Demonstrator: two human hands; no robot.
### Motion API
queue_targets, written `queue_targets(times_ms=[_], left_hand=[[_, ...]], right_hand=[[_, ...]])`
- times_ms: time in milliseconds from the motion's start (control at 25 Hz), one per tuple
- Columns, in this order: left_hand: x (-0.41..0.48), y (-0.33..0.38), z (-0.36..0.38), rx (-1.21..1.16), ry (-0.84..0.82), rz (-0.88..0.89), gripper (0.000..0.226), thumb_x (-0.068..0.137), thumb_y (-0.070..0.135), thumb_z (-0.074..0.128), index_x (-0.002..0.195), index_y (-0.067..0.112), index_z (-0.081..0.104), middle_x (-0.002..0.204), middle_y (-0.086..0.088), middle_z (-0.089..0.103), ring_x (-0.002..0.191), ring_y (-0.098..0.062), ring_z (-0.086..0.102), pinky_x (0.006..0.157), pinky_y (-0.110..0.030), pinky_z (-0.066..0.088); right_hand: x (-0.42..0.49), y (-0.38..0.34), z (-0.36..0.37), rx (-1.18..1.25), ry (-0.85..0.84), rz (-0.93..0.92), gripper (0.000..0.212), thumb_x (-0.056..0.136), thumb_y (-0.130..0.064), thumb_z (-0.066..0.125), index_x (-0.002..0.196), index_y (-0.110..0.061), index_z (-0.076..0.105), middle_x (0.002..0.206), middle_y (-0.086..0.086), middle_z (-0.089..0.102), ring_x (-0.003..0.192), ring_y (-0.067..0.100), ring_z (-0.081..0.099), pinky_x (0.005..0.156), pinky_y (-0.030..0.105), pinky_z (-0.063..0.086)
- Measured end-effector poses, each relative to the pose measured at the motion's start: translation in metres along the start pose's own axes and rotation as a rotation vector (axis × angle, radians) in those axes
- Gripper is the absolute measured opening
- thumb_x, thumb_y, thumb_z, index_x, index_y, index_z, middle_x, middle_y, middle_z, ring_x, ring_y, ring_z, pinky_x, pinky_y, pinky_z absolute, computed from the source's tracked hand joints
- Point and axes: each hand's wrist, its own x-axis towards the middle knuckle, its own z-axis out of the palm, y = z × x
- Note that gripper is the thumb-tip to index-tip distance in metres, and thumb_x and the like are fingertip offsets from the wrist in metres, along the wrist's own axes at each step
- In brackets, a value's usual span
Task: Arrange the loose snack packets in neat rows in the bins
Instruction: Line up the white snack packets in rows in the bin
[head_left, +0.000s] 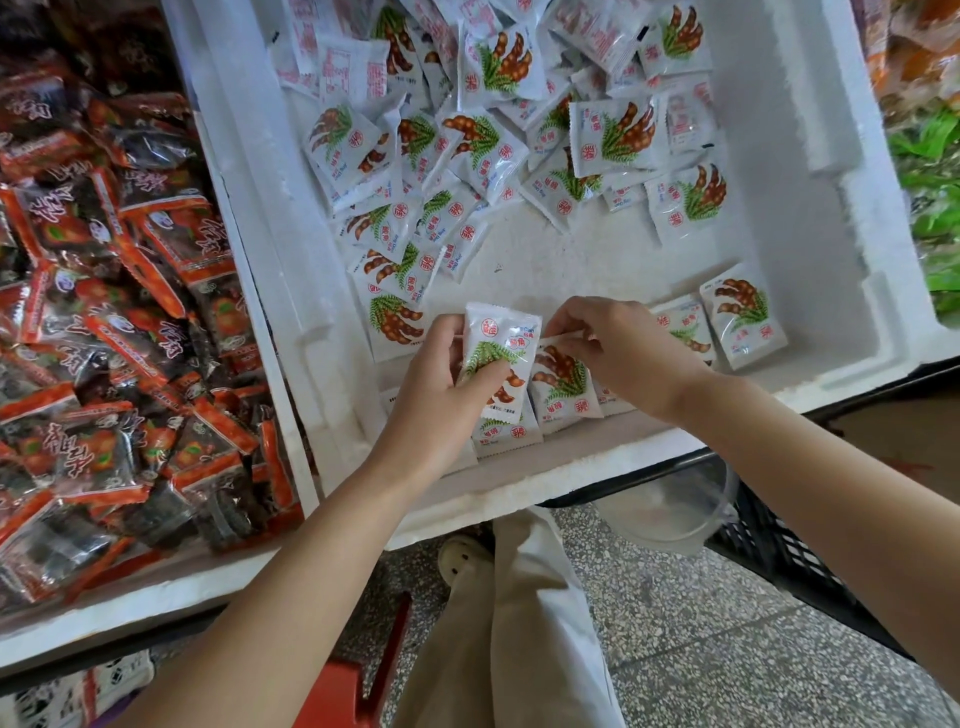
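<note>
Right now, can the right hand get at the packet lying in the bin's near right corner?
Probably yes. The corner packet lies uncovered just right of the right hand, nothing between them; but that hand is pinching a row packet and would have to let go first.

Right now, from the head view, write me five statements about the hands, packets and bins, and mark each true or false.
1. The left hand grips a white packet. True.
2. The right hand hangs empty outside the bins. False: it pinches a row packet in the white foam bin.
3. Packets at the white foam bin's far end lie in a loose pile. True.
4. The left bin holds green packets. False: it holds red and dark packets.
5. A near row of packets runs along the white foam bin's near wall. True.
</note>
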Motion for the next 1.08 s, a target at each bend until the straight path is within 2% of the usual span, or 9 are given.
queue_targets(times_ms=[160,240,360,440,560,640,760,920,1080], left_hand=[[0.001,-0.001,0.002,0.14,-0.085,0.022,0.035,0.09,0.007,0.065,0.107,0.036,0.056,0.109,0.009,0.067,0.102,-0.007,0.064,0.083,-0.023,0.055],[0.003,-0.001,0.003,0.158,-0.085,0.016,0.038,0.086,0.004,0.068,0.11,0.031,0.057,0.107,0.009,0.067,0.103,-0.007,0.064,0.086,-0.021,0.053],[0.006,0.005,0.006,0.23,-0.082,0.046,0.036,0.083,0.006,0.073,0.11,0.025,0.058,0.101,0.019,0.063,0.092,0.013,0.059,0.078,-0.004,0.045],[0.008,0.014,0.009,0.335,-0.073,0.103,0.03,0.082,0.011,0.075,0.107,0.024,0.065,0.096,0.022,0.064,0.083,0.017,0.056,0.071,-0.002,0.041],[0.011,0.027,0.015,0.351,-0.04,0.173,0.026,0.076,0.012,0.08,0.095,0.025,0.068,0.088,0.014,0.07,0.081,0.005,0.063,0.072,-0.011,0.047],[0.013,0.034,0.024,0.331,-0.055,0.185,0.028,0.074,0.013,0.082,0.086,0.029,0.064,0.084,0.012,0.07,0.082,-0.001,0.065,0.075,-0.018,0.051],[0.019,0.035,0.039,0.357,-0.053,0.215,0.024,0.079,0.016,0.079,0.085,0.025,0.058,0.078,0.013,0.062,0.071,0.002,0.057,0.064,-0.01,0.044],[0.03,0.021,0.042,0.56,-0.022,0.258,0.025,0.09,0.023,0.067,0.111,0.018,0.055,0.113,0.007,0.055,0.104,-0.009,0.05,0.084,-0.009,0.036],[0.036,-0.002,0.041,1.068,-0.168,0.236,0.058,0.091,0.036,0.062,0.142,0.021,0.039,0.141,0.004,0.041,0.133,-0.016,0.031,0.109,-0.033,0.019]], right_hand=[[-0.007,0.002,-0.003,-0.073,0.045,-0.077,0.019,0.093,-0.01,0.053,0.107,-0.015,0.065,0.102,-0.003,0.064,0.099,0.013,0.053,0.083,0.025,0.044],[-0.013,-0.003,-0.01,0.128,0.117,-0.033,0.023,0.098,-0.014,0.045,0.111,-0.015,0.064,0.103,-0.003,0.065,0.097,0.011,0.058,0.083,0.021,0.046],[-0.026,-0.017,-0.02,0.45,0.066,0.017,0.016,0.096,-0.025,0.051,0.111,-0.026,0.056,0.097,-0.008,0.064,0.088,0.006,0.063,0.079,0.02,0.052],[-0.034,-0.019,-0.026,0.358,0.008,-0.01,0.019,0.086,-0.022,0.065,0.099,-0.031,0.054,0.089,-0.01,0.062,0.081,0.003,0.062,0.076,0.02,0.053],[-0.039,-0.014,-0.033,0.158,-0.069,0.026,0.028,0.079,-0.019,0.073,0.083,-0.032,0.049,0.083,-0.013,0.061,0.079,-0.001,0.059,0.079,0.024,0.05],[-0.043,-0.012,-0.034,0.153,-0.063,0.036,0.027,0.077,-0.026,0.074,0.089,-0.03,0.051,0.086,-0.012,0.062,0.081,0.002,0.059,0.077,0.024,0.049],[-0.046,-0.011,-0.037,0.154,0.018,0.036,0.029,0.077,-0.036,0.071,0.096,-0.024,0.053,0.084,-0.009,0.064,0.077,0.008,0.061,0.069,0.024,0.049],[-0.04,0.006,-0.054,0.122,0.124,0.177,0.031,0.081,-0.029,0.07,0.099,-0.023,0.046,0.08,-0.015,0.057,0.07,-0.004,0.056,0.052,0.011,0.046],[-0.029,0.016,-0.055,0.025,0.072,0.19,0.031,0.085,-0.025,0.066,0.112,-0.022,0.051,0.083,-0.01,0.058,0.069,-0.001,0.056,0.051,0.011,0.043]])
